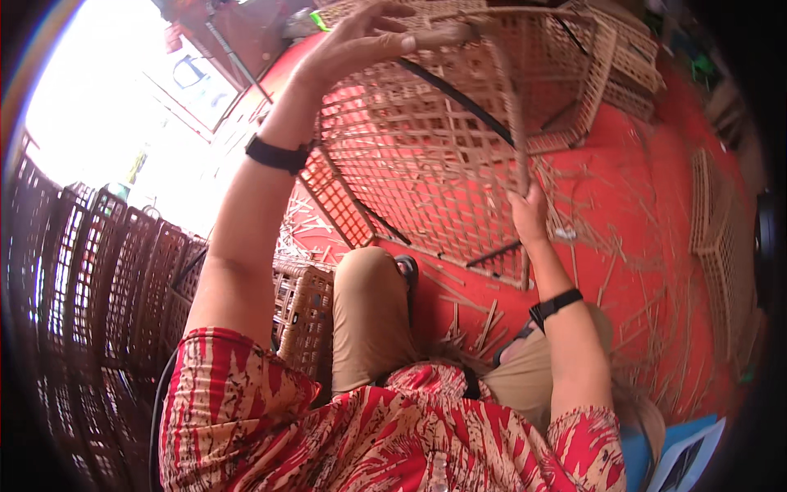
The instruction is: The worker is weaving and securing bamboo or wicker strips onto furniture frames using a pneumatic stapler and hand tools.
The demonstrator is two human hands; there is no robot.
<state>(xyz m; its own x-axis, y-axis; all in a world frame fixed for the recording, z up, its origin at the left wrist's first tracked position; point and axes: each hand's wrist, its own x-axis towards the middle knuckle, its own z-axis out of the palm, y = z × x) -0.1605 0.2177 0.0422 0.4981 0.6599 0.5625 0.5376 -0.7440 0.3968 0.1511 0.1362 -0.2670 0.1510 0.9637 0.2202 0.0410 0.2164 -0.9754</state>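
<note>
A large woven basket (410,156) of light brown strips with dark bands is tilted up in front of me, its open lattice side facing me. My right hand (529,211) is closed round the basket's thick right-hand rim. At the upper left corner of the basket, my left hand (361,45) has its fingers and thumb stretched out along the top edge. Whether its fingertips press on the rim is hard to make out, as the edge there is blurred. Both wrists wear black bands.
Cut strips (484,324) lie scattered over the red floor (648,221). Stacks of woven baskets (98,279) stand at the left, with another basket (303,312) beside my knee. More baskets (615,57) are at the far right, and one (711,238) lies at the right edge.
</note>
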